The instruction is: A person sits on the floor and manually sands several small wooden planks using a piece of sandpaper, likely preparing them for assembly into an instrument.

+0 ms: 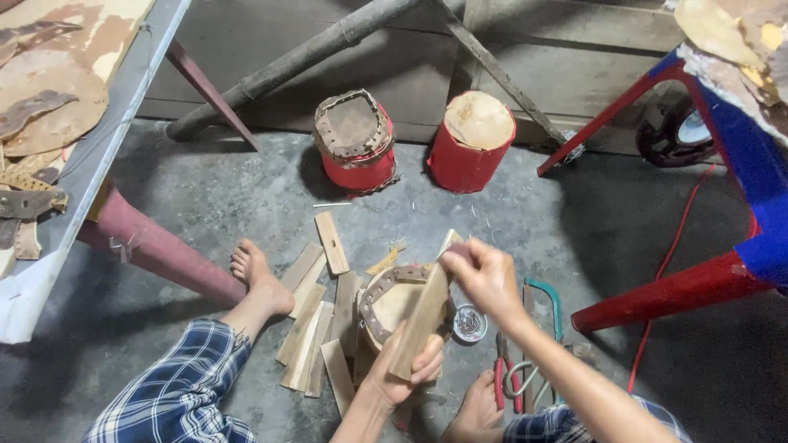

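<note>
Soft, even daylight, faint shadows, edges bowed by wide lens, slight blur.

Craft workshop — bare concrete floor (pixel 246 189), cut wood slats (pixel 316 320), hacksaw (pixel 546 299), half-built drums (pixel 355 143).

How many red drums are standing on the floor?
2: one red drum with a patchy dark top at centre, another red drum with a pale top beside it to the right. None seem hidden.

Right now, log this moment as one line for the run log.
left hand: holds wooden slat | right hand: pinches slat top | behind: round drum frame | floor: loose slats, pliers
</note>
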